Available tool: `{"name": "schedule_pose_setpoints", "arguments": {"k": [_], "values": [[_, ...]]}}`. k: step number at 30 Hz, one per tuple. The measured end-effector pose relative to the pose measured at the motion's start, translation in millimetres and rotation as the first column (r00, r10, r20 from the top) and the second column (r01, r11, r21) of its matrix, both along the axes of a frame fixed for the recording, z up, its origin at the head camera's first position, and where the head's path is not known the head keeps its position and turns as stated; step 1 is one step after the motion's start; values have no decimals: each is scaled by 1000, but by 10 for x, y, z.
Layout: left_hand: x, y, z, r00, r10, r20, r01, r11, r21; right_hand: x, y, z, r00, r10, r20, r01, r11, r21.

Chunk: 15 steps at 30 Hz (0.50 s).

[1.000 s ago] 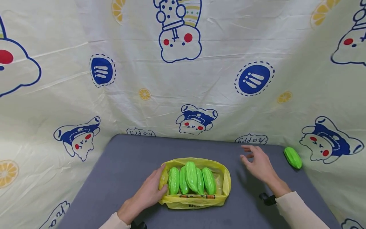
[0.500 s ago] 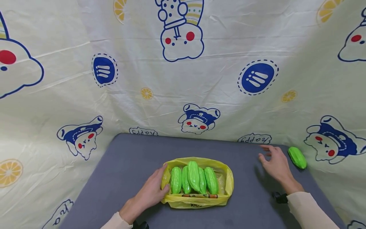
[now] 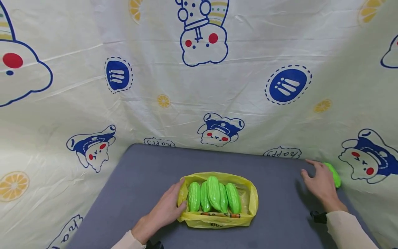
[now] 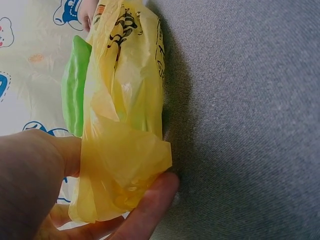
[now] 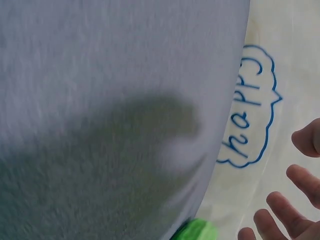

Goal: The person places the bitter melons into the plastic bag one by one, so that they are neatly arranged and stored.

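Observation:
My left hand [image 3: 165, 209] grips the left end of a yellow plastic bag [image 3: 253, 200], which stands with its mouth spread wide. Inside, several bright green, ridged bitter melons [image 3: 214, 193] lie side by side. In the left wrist view, thumb and fingers take the thin plastic [image 4: 125, 155] from both sides, and one bitter melon [image 4: 76, 87] pokes above its edge. My right hand [image 3: 323, 185] hovers at the far right corner with relaxed, parted fingers, holding nothing. It partly covers a lone bitter melon [image 3: 335, 175], whose end [image 5: 197, 231] shows below the fingers in the right wrist view.
Dark grey cloth covers the table [image 3: 149, 173]. Behind and around it hangs a pale sheet [image 3: 174, 76] printed with cartoon bears and orange slices. The lone bitter melon lies right at the table's far right edge, against this sheet.
My right hand has moved right, from beside the bag to the lone bitter melon, and now overlaps it. My left hand keeps its grip on the bag. The head view has shifted slightly.

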State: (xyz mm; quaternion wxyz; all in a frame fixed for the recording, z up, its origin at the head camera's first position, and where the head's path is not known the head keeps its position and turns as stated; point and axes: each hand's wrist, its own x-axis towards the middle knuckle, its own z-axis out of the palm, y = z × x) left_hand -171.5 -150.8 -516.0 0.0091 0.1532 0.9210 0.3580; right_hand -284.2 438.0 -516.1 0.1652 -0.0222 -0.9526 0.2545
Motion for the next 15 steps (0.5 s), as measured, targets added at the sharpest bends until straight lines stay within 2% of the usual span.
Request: {"name": "schedule_pose_setpoints", "arguments": {"k": [5, 12, 15], "values": [[-8, -6, -10, 1000, -9, 18, 9, 1000, 0, -45, 174, 8, 998, -55, 21, 55, 998, -1], [-19, -24, -15, 1000, -4, 7, 4, 1000, -14, -83, 347, -42, 983, -148, 111, 148, 989, 11], [-22, -31, -20, 1000, -6, 10, 6, 1000, -13, -84, 427, -71, 978, -162, 132, 162, 987, 11]]}}
